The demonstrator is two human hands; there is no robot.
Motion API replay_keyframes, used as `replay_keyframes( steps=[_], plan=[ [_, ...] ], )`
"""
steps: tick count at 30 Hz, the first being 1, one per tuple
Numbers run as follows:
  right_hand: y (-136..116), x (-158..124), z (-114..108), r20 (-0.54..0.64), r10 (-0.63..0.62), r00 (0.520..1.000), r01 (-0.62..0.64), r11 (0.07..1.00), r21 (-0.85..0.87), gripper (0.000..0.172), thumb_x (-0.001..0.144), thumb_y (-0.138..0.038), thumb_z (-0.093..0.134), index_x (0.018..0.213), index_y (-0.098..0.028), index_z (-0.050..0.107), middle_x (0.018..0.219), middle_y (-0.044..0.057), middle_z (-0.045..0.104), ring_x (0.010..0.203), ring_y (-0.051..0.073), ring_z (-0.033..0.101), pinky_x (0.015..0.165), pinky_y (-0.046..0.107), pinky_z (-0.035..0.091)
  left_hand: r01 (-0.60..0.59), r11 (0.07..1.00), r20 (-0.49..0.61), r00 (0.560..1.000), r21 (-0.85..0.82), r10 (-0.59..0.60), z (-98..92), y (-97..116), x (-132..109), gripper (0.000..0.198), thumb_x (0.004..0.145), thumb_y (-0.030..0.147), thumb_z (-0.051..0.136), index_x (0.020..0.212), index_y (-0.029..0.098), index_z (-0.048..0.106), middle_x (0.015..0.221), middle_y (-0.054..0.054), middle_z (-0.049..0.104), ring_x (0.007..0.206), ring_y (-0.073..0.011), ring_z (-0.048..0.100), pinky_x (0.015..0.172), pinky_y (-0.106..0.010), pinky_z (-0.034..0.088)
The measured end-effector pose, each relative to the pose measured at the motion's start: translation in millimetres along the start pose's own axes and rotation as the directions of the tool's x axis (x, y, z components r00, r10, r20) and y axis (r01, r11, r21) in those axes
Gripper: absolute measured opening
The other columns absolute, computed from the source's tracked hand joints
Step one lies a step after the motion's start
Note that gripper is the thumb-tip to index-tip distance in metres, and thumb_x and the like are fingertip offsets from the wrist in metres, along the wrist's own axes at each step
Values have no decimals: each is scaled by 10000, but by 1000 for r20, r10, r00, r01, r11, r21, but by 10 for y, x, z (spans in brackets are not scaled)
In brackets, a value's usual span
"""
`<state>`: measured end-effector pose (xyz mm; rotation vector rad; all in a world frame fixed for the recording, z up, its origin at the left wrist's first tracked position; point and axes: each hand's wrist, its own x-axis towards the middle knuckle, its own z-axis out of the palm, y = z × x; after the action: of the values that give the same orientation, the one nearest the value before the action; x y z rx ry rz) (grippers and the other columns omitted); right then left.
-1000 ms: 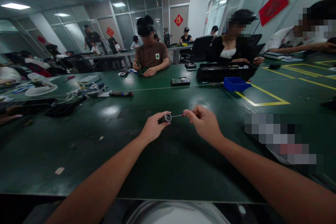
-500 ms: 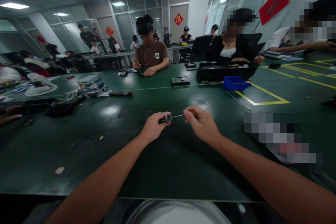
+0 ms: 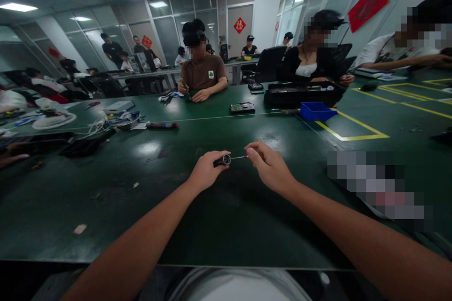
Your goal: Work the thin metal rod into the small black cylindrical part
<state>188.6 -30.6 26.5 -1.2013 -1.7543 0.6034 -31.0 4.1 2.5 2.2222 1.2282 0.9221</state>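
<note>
Above the near middle of the green table, my left hand point(image 3: 208, 169) is closed around a small dark cylindrical part point(image 3: 226, 159) with a silvery round end. Its inside detail is too small to make out. On the other side, my right hand point(image 3: 267, 164) pinches the handle end of a screwdriver point(image 3: 239, 157), with a little red showing at the fingertips. The thin metal shaft points left, and its tip reaches the rim of the cylindrical part. Most of the handle is hidden by my right fingers.
A hard drive point(image 3: 242, 107) lies ahead, with a blue bin point(image 3: 318, 111) and a long black housing point(image 3: 304, 95) to its right. A pen-like tool point(image 3: 161, 125) rests to the left. Co-workers sit across the green table point(image 3: 197, 240); another person's hand point(image 3: 16, 157) shows at far left.
My right fingers have shifted slightly on the screwdriver handle, with the fingers a little more extended. My left hand and the cylindrical part stay nearly in place.
</note>
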Motion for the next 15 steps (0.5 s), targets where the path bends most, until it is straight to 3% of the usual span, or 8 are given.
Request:
replay_keyframes(
  steps=[6, 10, 13, 15],
  plan=[
    [-6, 10, 25, -119, 54, 991, -33, 985, 167, 172, 924, -370, 547, 984, -213, 582, 835, 36, 661, 733, 191, 610, 652, 327, 455, 2, 1000, 16, 1000, 19, -2, -3, 29, -8, 415, 840, 141, 723, 1235, 261, 685, 1192, -33, 721, 1135, -235, 632, 1017, -394, 454],
    [60, 75, 51, -134, 119, 984, -71, 945, 319, 229, 886, -427, 605, 919, -202, 630, 827, 45, 674, 766, 196, 624, 722, 351, 489, -8, 1000, 2, 1000, 11, 8, -6, 34, -11, 416, 843, 152, 725, 1243, 256, 681, 1183, -32, 722, 1124, -232, 632, 1014, -390, 450],
    [137, 128, 71, -130, 269, 954, -176, 858, 482, 234, 876, -438, 625, 885, -205, 644, 819, 39, 675, 750, 187, 624, 757, 363, 505, -31, 999, -1, 1000, -8, 31, -9, 35, -14, 400, 846, 142, 718, 1230, 252, 689, 1216, -33, 715, 1155, -229, 620, 1038, -391, 435],
    [172, 152, 73, -41, 414, 909, -301, 722, 623, 208, 864, -414, 643, 838, -208, 635, 779, 28, 657, 701, 174, 612, 750, 365, 521, -34, 999, 1, 999, -11, 34, -11, 33, -15, 395, 850, 141, 714, 1227, 255, 691, 1223, -32, 714, 1161, -229, 619, 1040, -393, 433]
  ],
)
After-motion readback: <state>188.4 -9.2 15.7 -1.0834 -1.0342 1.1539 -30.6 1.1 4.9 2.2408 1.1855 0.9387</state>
